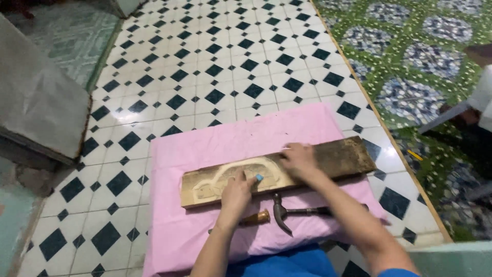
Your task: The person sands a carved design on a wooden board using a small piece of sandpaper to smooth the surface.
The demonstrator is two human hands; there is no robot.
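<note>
A small blue piece (259, 177) is pinched in the left hand (237, 191) against the carved board (277, 169), which is best kept pinned flat under the right hand (299, 159) just beside it.

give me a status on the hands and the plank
Left hand on plank, small blue thing at its fingers. Right hand pressing plank. Hammer beside it on pink cloth.

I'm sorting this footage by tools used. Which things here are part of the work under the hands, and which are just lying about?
In the work:
- wooden plank with a carved outline
- small blue-tipped thing held by the left hand
- right hand, pressing on the plank
- pink cloth under it

Lying about:
- hammer
- wooden-handled tool
- grey slab on the tiled floor
</note>
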